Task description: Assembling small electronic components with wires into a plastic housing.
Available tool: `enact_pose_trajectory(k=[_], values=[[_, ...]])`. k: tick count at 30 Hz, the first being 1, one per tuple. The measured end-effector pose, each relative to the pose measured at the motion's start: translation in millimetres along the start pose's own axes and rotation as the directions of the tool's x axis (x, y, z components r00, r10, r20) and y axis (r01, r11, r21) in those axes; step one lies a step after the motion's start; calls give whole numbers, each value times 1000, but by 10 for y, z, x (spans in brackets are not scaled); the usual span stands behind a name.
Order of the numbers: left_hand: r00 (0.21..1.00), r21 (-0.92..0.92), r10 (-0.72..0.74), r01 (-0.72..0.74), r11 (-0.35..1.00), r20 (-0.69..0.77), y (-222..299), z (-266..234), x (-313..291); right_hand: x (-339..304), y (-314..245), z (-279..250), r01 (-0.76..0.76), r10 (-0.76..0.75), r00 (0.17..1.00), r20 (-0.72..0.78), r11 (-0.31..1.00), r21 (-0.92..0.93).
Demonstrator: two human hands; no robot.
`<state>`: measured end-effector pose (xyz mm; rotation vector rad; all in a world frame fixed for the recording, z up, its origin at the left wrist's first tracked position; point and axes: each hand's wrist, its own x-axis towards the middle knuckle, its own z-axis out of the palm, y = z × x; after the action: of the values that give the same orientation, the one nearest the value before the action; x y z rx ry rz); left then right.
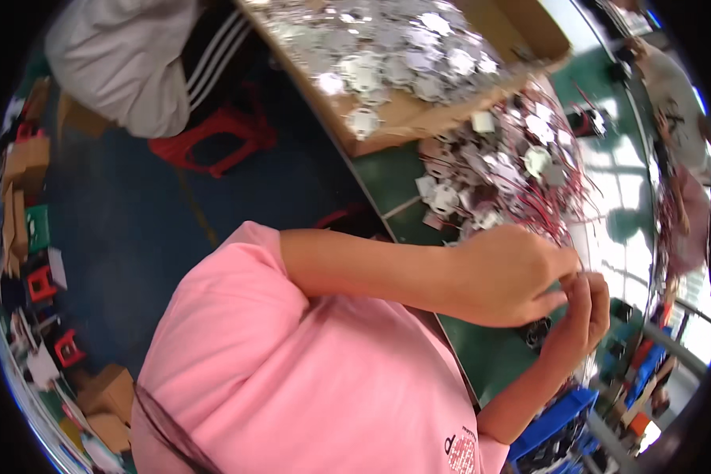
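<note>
Left hand (507, 276) curled, fingertips pinched at the right hand (586, 312), also curled, both meeting on something small (too hidden to name), pile of wired round boards (502, 174) just above the hands on green table (490, 355), cardboard tray (403, 118) of silver discs beyond

open brown cardboard box (529, 35) top centre, brown cartons (107, 391) lower left

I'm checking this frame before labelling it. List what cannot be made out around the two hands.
- Head view: whatever the left hand and right hand pinch between them is hidden by the fingers, so neither grip can be read.
- Head view: single parts in the pile of wired white pieces blur together.
- Head view: the blue bin is cut off by the lens rim.
</note>
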<state>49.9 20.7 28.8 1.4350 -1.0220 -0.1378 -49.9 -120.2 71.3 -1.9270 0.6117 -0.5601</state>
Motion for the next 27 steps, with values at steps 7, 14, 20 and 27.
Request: enact_pose_trajectory(k=[7,14,20,27], values=[[961,-240,-252,219,946,-118,10,-181,322,300,-147,-115,285,-213,924,318,937,-203],[988,-136,-141,131,982,-68,69,-191,484,300,-315,-81,209,-178,966,189,965,-161],[897,117,-324,303,946,299,72,-274,351,-48,-259,-238,250,-265,964,-27,935,-252],[765,247,-304,194,949,567,36,-137,212,-344,382,147,393,-79,912,402,440,-807]])
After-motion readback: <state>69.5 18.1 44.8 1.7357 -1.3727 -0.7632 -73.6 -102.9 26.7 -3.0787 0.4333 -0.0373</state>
